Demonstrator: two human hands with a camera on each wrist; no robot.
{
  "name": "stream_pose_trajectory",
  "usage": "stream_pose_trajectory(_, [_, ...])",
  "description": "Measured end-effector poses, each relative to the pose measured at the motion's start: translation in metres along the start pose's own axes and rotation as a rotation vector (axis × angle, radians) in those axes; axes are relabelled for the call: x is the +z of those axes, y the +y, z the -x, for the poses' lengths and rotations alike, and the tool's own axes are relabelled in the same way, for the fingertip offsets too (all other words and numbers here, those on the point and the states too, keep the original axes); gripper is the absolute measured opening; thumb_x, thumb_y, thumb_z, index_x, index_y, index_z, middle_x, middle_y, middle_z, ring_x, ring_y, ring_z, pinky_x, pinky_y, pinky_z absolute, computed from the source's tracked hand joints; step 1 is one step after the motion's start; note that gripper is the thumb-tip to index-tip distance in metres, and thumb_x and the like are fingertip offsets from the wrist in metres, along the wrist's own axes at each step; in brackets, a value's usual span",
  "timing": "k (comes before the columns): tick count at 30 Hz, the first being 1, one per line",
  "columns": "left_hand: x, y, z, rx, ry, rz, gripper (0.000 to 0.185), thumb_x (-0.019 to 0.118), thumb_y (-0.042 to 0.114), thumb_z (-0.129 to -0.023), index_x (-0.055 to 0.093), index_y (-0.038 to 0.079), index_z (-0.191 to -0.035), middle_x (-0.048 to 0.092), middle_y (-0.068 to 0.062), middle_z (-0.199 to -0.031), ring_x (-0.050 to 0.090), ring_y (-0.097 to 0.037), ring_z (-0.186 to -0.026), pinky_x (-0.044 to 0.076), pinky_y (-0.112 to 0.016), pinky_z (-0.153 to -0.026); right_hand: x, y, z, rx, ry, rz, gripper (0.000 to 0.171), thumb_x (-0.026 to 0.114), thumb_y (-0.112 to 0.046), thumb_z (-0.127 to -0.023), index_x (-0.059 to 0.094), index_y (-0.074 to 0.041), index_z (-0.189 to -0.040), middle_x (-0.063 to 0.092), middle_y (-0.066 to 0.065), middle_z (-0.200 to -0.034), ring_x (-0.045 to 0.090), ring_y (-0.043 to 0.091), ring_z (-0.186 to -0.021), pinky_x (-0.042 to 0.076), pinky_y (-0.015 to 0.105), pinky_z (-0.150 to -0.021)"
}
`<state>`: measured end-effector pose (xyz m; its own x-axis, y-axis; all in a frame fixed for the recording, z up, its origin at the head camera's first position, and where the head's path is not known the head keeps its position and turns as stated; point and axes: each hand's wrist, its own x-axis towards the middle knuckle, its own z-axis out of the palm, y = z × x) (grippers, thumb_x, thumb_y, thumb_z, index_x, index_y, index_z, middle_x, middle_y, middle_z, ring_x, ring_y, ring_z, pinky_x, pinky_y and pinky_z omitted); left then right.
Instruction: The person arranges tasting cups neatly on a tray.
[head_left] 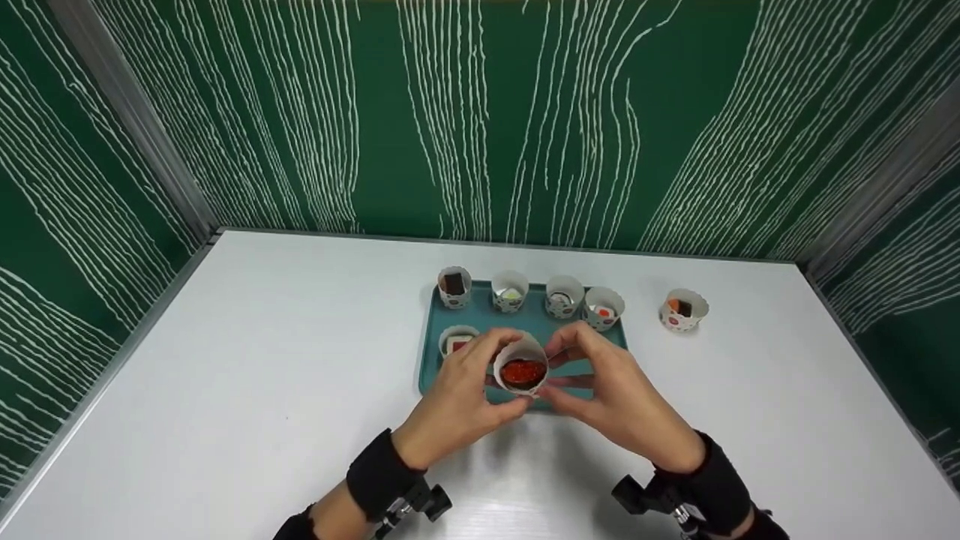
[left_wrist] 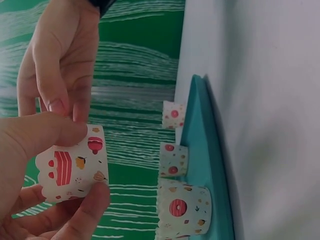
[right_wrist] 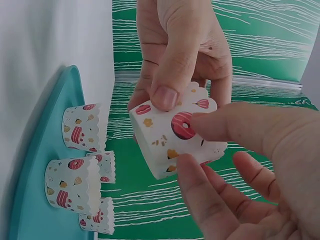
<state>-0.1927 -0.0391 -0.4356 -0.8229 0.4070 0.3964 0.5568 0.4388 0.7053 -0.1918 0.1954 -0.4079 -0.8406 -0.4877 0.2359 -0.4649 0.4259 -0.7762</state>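
Note:
A white paper cupcake cup (head_left: 525,346) with a scalloped rim is held above the tray's front, a glossy red piece with a dark edge (head_left: 523,373) inside it. My left hand (head_left: 459,401) grips it from the left, thumb and fingers on its wall. From the right, my right hand (head_left: 619,386) brings loosely spread fingertips against or very near the same cup; exact contact is hard to tell. Cake and donut prints show on the cup (left_wrist: 75,167) in the left wrist view. It looks tilted in the right wrist view, where the left thumb presses its side.
Under the hands lies a teal tray (head_left: 510,322). Along its back edge stand several similar cups, including one with a dark brown piece (head_left: 453,283). Another cup (head_left: 457,334) sits partly behind the left hand. Off the tray to the right stands one more cup (head_left: 683,311).

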Motion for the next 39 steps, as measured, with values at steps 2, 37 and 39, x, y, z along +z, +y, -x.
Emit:
stream_pose_trajectory(2, [0.0,0.0,0.0,-0.003,-0.003,0.0,0.066,0.088,0.018,-0.089,0.056,0.012,-0.146,0.067,-0.003,-0.14,0.065,-0.016,-0.127,0.056,-0.038,-0.107,0.001,0.0,0.0,0.0,0.005,-0.005,0.035,0.079,-0.009,-0.097,0.056,-0.014,-0.124,0.064,0.001,-0.123,0.068,0.019,-0.122,0.062,0.026,-0.095])
stream_pose_trajectory(37, [-0.002,0.026,-0.031,0.048,-0.313,-0.199,0.06,0.086,0.02,-0.09,0.057,0.015,-0.142,0.064,-0.01,-0.125,0.061,-0.018,-0.108,0.056,-0.022,-0.086,-0.072,-0.031,0.038,-0.025,0.269,0.22,0.013,0.08,-0.011,-0.097,0.079,-0.022,-0.102,0.076,-0.011,-0.093,0.07,0.005,-0.078,0.056,0.014,-0.075])
stream_pose_trajectory(39, [-0.002,0.028,-0.037,0.053,-0.344,-0.209,0.059,0.085,0.021,-0.091,0.057,0.015,-0.142,0.063,-0.011,-0.123,0.06,-0.018,-0.103,0.054,-0.023,-0.082,-0.076,-0.033,0.042,-0.01,0.285,0.214,0.013,0.08,-0.011,-0.097,0.079,-0.023,-0.103,0.076,-0.01,-0.095,0.07,0.005,-0.079,0.056,0.013,-0.076])
